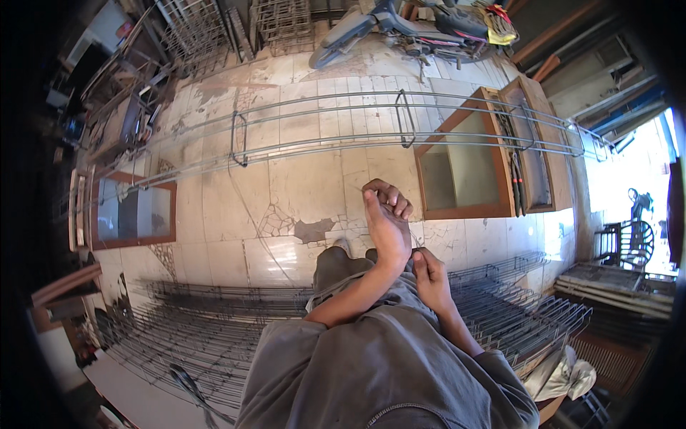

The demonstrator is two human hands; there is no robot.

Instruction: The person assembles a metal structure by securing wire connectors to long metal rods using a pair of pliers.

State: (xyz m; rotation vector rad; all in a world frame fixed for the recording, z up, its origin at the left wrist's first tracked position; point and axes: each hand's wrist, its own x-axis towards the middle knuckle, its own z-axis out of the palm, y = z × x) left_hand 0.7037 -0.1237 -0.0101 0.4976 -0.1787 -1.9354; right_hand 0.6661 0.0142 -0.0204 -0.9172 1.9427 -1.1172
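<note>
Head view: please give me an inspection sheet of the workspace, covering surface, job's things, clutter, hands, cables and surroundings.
Surface: floor tiled, cracked, with a dark patch.
Job's things: rod frame spanning over left cabinet and right cabinet.
Clutter: stacked frames at both sides; red-handled tools at the right cabinet.
Hands: left hand raised, fingers curled, grip unclear; right hand pinching apparent thin wire.
Cables: none identifiable.
Surroundings: motorbike beyond the rod frame.
</note>
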